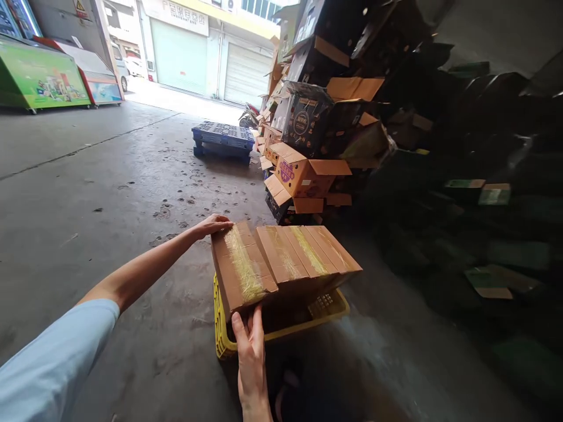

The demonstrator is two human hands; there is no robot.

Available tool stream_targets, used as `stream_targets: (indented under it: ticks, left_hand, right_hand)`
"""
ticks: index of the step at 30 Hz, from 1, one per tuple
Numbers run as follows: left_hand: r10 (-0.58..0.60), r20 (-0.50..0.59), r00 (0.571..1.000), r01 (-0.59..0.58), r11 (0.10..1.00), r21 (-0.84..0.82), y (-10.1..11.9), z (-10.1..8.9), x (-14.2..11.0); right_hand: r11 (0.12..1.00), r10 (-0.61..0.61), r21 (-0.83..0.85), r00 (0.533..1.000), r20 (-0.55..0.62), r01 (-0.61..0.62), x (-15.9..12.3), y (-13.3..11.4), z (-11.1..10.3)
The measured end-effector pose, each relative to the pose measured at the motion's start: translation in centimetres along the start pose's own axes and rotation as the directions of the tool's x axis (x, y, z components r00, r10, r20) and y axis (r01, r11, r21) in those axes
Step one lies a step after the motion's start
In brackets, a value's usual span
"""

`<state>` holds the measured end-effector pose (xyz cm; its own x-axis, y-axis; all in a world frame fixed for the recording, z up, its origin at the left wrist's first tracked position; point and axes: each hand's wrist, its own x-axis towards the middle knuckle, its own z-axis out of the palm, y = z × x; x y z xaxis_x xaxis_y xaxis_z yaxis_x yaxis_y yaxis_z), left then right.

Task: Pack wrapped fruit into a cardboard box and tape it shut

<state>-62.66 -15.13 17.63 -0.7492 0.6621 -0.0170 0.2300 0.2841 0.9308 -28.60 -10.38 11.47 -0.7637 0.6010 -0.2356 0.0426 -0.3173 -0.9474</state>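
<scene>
A brown cardboard box (240,264) with a strip of yellowish tape along its top is held between my two hands. My left hand (213,225) is closed over its far end, with some fingertips hidden behind the edge. At the near end, my right hand (250,340) grips the lower edge, thumb on the front and fingers reaching underneath. Close beside it on the right, more taped brown cardboard (308,252) lies tilted. Both rest in or on a yellow plastic crate (303,328); I cannot tell how deep they sit inside.
Beyond the crate a tall pile of used cartons (303,123) leans on the right, with open flaps sticking out. A blue plastic pallet (223,139) lies on the concrete floor (132,234). Chest freezers (48,76) stand far left. The right side is dark and cluttered.
</scene>
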Motion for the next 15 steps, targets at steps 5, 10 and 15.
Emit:
stream_targets:
  ticks: [5,10,15]
  left_hand:
    - [0.040,0.030,0.999,-0.042,0.998,0.054,-0.9,1.8,4.5]
    - [0.045,0.057,0.997,-0.053,0.987,0.154,-1.7,3.4,8.0]
    - [0.025,0.087,0.996,-0.049,0.956,0.290,-3.5,3.9,9.7]
  right_hand:
    - [0.999,-0.029,0.015,1.000,0.001,0.029,3.7,2.6,-0.1]
    - [0.999,0.031,-0.019,0.998,-0.047,-0.032,6.1,3.0,-1.0]
    - [0.997,0.079,0.004,0.994,-0.069,-0.079,6.6,1.9,-0.9]
